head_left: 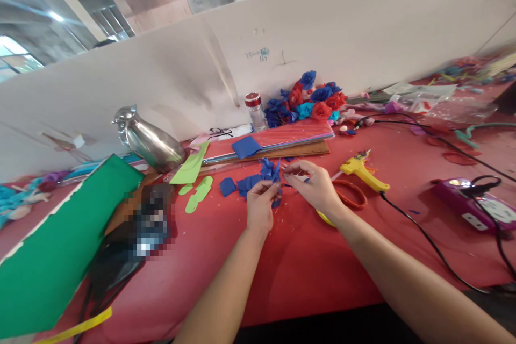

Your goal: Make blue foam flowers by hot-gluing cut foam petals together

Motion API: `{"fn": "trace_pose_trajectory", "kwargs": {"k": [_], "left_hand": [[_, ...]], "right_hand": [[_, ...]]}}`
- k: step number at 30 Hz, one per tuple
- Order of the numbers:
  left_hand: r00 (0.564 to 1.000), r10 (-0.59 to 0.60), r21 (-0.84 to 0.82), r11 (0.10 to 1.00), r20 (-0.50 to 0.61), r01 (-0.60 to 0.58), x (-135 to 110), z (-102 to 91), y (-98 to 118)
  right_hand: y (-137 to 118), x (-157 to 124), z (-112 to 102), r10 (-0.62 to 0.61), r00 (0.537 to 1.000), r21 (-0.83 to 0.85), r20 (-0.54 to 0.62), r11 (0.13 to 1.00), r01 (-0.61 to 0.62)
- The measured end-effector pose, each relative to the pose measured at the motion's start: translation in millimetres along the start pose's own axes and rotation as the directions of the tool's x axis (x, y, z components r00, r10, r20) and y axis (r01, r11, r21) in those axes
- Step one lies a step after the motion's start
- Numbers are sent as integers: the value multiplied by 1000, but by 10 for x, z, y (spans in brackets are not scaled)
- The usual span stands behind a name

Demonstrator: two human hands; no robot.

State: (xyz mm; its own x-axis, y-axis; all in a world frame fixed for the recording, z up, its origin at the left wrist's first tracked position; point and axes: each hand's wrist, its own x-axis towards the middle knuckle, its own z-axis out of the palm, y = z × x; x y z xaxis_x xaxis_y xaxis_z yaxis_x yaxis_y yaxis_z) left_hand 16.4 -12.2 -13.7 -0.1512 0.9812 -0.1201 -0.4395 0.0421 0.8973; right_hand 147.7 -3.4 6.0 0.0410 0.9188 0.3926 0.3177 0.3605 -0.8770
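Observation:
My left hand (260,205) and my right hand (316,185) meet over the red table (306,258), fingers pinched together on a small blue paper flower piece (271,170). The two hands almost touch at the fingertips. Loose blue paper scraps (242,185) lie on the table just left of my left hand. A yellow glue gun (363,169) rests right of my right hand, its black cord trailing toward the table's front edge. Orange-handled scissors (352,193) lie partly under my right wrist.
A pile of blue and red paper flowers (310,99) sits by the white back wall, with stacked coloured sheets (290,137) and a small jar (256,110) nearby. A steel jug (149,142), green paper (52,247) and green leaf cutouts (197,193) lie left. A purple power strip (475,201) is right.

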Motion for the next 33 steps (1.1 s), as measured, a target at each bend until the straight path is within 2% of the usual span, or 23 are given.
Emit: {"fn": "trace_pose_trajectory", "kwargs": {"k": [2,4,8,13,20,27,33], "left_hand": [[1000,15,13,1000,18,-15,-4,3,-7],[999,26,31,999,35,-27,-16,9,-4],[998,39,39,998,40,-41,-40,20,10],[998,48,74,996,27,-50,-39,11,-7],[996,85,73,994,20,-86,-53,21,-14],[992,127,146,981,25,-129,-52,3,-37],[980,196,258,946,33,-198,-52,-21,-32]], "right_hand": [[-10,-14,19,-2,998,87,60,996,-3],[-28,-34,34,-23,997,92,80,996,15],[-69,-63,52,-63,996,82,70,995,57],[-114,-82,67,-48,998,68,31,997,46],[-146,-102,95,-22,999,151,39,988,15],[-96,-108,120,-18,1000,204,21,979,13],[-30,-89,135,40,990,284,135,956,-77]]}}
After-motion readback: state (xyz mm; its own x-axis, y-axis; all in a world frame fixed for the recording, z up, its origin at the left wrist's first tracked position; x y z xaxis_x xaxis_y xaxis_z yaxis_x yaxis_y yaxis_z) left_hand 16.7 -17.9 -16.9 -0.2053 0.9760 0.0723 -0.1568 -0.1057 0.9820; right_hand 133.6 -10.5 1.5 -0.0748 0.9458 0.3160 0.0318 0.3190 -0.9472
